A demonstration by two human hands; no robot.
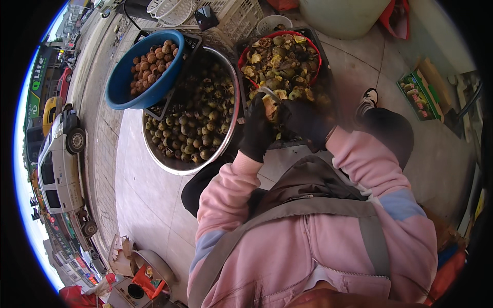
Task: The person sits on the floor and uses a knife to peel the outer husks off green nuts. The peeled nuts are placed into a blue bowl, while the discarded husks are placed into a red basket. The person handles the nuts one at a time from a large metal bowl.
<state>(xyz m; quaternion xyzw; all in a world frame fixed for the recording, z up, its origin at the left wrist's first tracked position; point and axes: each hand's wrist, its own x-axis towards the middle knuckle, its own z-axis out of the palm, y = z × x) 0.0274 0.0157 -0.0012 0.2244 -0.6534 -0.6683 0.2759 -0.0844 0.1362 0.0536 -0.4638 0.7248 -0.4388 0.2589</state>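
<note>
My left hand point(257, 131), in a black glove, grips a walnut in a partly opened green husk point(270, 108). Close against it on the right is my right hand point(306, 121), also black-gloved and somewhat blurred. A curved grey metal tool point(272, 93) runs from the right hand's fingers over the top of the walnut; its handle is hidden in the glove. Just beyond both hands sits a red basin point(319, 68) heaped with split husks point(283, 57). To the left, a large metal basin point(231, 127) holds many green-brown unhusked walnuts point(188, 129).
A blue basin point(115, 90) of husked walnuts point(154, 63) rests tilted on a black plastic crate point(163, 107) over the metal basin. Behind are a white plastic crate point(240, 19) and a phone point(206, 18). A printed carton point(420, 94) stands right, past my shoe point(368, 99).
</note>
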